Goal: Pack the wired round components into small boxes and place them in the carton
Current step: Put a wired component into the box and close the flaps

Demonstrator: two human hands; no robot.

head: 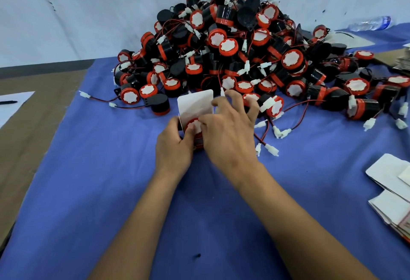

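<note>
Can't really see most of the small box (pixel 195 104), both hands cover its lower half, only the white flap sticks up. The right hand (pixel 226 128) is motion-blurred, so its grip is unclear. Flat box blanks (pixel 390 193) at the table's right edge run out of frame.

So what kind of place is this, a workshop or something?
Probably a small factory packing bench: a big pile of wired round components, flat unfolded small boxes stacked at the right, and a blue cloth over the worktable.

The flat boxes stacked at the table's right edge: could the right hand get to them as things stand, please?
Probably not straight away: the right hand is pressing a component into the small box. Otherwise only bare blue cloth lies before the flat boxes.
</note>
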